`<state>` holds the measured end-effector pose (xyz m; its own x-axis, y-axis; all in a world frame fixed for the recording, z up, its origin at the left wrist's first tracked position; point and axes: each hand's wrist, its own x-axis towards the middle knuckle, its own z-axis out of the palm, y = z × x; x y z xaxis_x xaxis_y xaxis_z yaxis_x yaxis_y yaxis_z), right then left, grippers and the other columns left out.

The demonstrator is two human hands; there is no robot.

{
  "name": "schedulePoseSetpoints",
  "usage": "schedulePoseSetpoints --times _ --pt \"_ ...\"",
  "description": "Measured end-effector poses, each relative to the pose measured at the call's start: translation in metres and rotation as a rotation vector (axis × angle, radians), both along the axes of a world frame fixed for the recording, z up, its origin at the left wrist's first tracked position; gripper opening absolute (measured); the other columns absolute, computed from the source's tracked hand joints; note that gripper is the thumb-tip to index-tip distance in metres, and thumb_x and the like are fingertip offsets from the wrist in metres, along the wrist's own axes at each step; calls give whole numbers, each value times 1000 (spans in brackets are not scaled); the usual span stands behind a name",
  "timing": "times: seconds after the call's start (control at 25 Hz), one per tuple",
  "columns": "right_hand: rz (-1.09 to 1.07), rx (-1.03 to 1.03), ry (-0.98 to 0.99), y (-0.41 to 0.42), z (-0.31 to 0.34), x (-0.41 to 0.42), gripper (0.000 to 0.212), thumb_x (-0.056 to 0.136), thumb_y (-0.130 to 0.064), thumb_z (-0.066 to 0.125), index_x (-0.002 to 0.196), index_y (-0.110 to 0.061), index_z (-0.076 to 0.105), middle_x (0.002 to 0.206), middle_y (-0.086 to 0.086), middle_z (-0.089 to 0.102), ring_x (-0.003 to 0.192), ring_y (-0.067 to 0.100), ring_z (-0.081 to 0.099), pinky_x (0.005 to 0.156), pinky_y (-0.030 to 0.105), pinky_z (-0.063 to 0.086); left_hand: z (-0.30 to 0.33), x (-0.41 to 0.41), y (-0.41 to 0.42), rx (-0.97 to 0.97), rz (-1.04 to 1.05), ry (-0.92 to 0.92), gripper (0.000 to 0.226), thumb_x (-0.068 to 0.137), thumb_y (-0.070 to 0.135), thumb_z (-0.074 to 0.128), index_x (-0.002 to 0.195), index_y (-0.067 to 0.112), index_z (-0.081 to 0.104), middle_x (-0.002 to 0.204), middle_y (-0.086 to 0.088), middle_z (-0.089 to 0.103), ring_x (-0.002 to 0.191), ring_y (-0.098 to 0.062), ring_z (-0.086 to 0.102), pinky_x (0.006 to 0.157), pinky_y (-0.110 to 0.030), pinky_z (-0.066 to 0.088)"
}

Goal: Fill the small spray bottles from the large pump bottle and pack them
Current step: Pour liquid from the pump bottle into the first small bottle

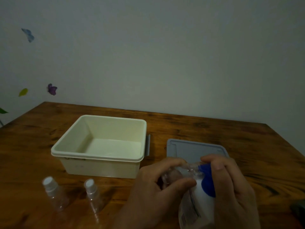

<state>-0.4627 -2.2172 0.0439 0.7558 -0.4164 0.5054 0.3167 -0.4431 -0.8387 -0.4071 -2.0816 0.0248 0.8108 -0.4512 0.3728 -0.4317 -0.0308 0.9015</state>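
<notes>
My left hand (153,187) grips a small clear spray bottle (179,172), tilted on its side with its open mouth against the blue pump head (207,180) of the large white pump bottle (196,207). My right hand (231,185) is wrapped over that pump head from the right. Two more small clear spray bottles with white caps stand upright at the near left, one (54,194) further left than the other (93,195). Whether any liquid is in the held bottle is unclear.
An empty cream plastic box (99,156) stands on the wooden table (214,129) behind the two bottles. Its grey lid (186,149) lies flat to the right of it, just beyond my hands. A dark object (297,210) shows at the right edge.
</notes>
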Motion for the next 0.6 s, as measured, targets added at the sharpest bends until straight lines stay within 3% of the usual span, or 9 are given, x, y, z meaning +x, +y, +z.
schedulePoseSetpoints --times 0.08,0.32,0.44,0.6 --pt "-6 -19 4 3 1 -1 33 72 -70 39 84 -45 58 91 -27 62 79 -4 60 58 9 45 -2 0 -1 -32 19 -23 29 73 44 67 101 39 66 96 16 70 86 -3 67 69 -13 52" --pt "34 4 -7 1 -2 -1 24 77 -48 39 82 -39 61 85 -20 65 72 1 60 57 5 43 -1 -1 1 -13 1 -55 25 75 40 69 99 36 68 94 17 70 84 -4 66 68 -11 49" --pt "5 23 -34 3 -1 0 26 76 -56 43 87 -41 61 89 -30 64 82 -8 60 65 1 43 0 -1 1 -12 -3 -15 29 73 43 68 100 37 67 96 19 69 86 -2 66 67 -9 49" --pt "-11 60 -19 6 1 -2 35 70 -66 42 91 -42 58 93 -30 61 82 -7 59 61 0 42 0 -1 1 -41 19 -47 26 73 42 68 99 39 66 93 16 70 82 -5 67 66 -14 52"
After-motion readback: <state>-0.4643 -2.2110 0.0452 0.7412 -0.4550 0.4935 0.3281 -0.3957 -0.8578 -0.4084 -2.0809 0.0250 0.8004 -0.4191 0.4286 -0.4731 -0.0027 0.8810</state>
